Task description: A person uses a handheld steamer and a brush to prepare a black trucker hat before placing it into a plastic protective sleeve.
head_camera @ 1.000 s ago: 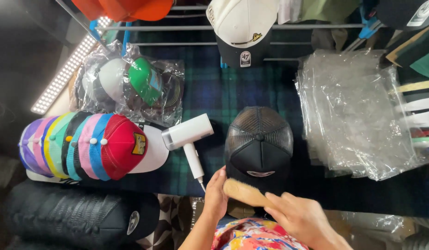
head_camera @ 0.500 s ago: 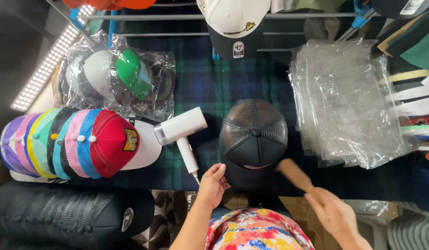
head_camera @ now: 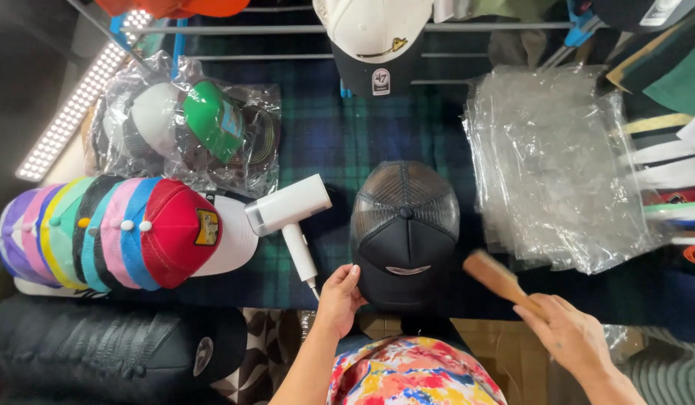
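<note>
My left hand (head_camera: 338,296) rests open-fingered against the brim edge of the black mesh cap (head_camera: 404,232), steadying it near the counter's (head_camera: 347,142) front edge. My right hand (head_camera: 569,337) is closed around the handle of a wooden brush (head_camera: 496,276), held just off the cap's right side, not touching it. To brush well, I judge I should keep the brim pinned and stroke lightly across the front panel. A white hair dryer (head_camera: 291,214) lies just left of the cap; clear plastic bags (head_camera: 557,165) sit right.
</note>
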